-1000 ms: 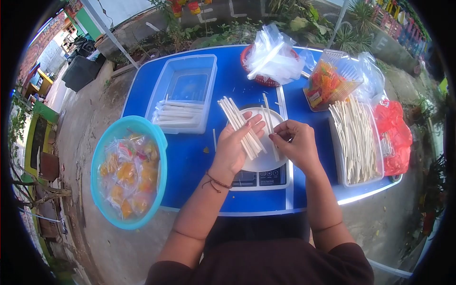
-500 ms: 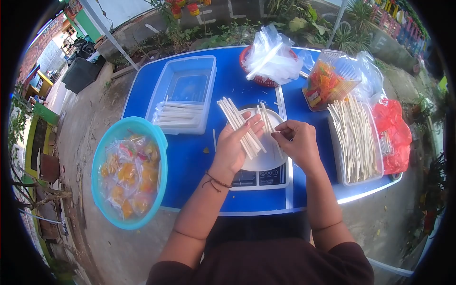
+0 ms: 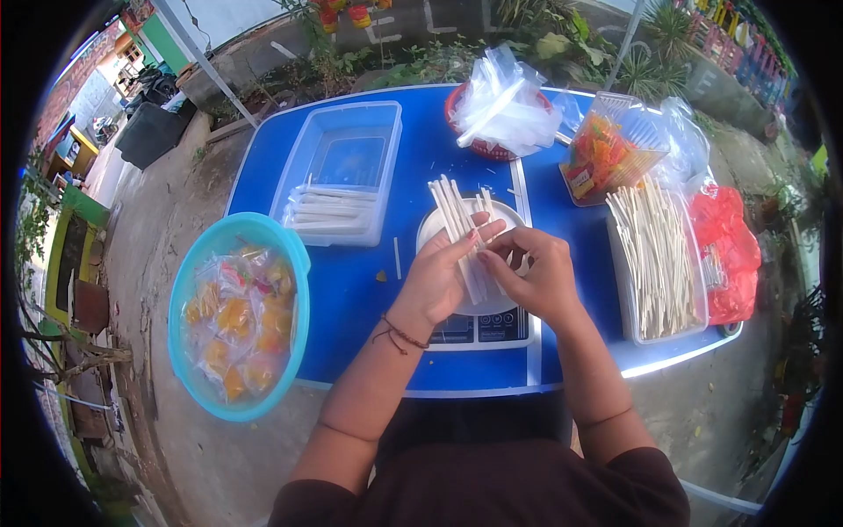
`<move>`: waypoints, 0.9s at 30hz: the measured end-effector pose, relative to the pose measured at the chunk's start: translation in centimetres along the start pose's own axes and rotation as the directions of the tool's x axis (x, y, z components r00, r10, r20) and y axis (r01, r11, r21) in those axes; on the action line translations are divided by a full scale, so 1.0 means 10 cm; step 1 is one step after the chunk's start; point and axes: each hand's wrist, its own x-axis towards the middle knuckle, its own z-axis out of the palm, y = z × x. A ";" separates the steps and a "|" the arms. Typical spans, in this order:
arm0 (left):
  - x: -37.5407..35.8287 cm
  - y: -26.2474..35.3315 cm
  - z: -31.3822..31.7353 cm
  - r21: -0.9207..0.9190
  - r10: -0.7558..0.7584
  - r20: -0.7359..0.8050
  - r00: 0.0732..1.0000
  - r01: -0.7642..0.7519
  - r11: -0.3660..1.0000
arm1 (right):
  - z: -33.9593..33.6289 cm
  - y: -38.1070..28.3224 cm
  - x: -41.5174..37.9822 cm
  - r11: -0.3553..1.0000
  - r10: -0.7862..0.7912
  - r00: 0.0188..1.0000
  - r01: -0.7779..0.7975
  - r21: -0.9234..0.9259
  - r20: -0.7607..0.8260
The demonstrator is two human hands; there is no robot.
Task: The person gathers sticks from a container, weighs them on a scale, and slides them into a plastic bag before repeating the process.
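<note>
A bundle of thin white sticks (image 3: 451, 209) lies across my left hand (image 3: 436, 283), which holds it under the thumb. My right hand (image 3: 537, 274) is beside it, thumb and fingers pinched at the bundle's right side; what lies between the fingertips is hidden. Both hands are over a round white plate (image 3: 428, 230) on a digital scale (image 3: 500, 332). A few sticks show on the plate behind the fingers. To the right, a clear container (image 3: 700, 307) holds many similar sticks (image 3: 654, 263).
A clear box (image 3: 351, 140) with wrapped sticks stands back left on the blue table (image 3: 351, 351). A turquoise basin (image 3: 180, 351) holds filled plastic bags. Behind are a red basket (image 3: 457, 98) with plastic bags, a tilted container (image 3: 606, 149) with orange packets and a red bag (image 3: 733, 255).
The bundle in my left hand has shifted slightly right and stands more upright. My right hand has moved left and now meets the bundle.
</note>
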 end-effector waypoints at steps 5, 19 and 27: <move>-0.02 -0.01 0.04 0.097 0.035 0.031 0.999 -0.038 0.995 | -0.02 -0.06 0.00 0.992 0.123 0.989 -0.124 0.010 0.078; 0.00 -0.04 0.05 0.058 0.052 0.038 0.998 -0.054 0.997 | -0.03 0.06 0.02 0.900 0.263 0.956 -0.291 0.325 0.127; 0.00 -0.05 0.04 0.099 0.071 0.020 0.997 -0.072 0.993 | -0.03 0.06 0.02 0.888 0.284 0.950 -0.313 0.337 0.132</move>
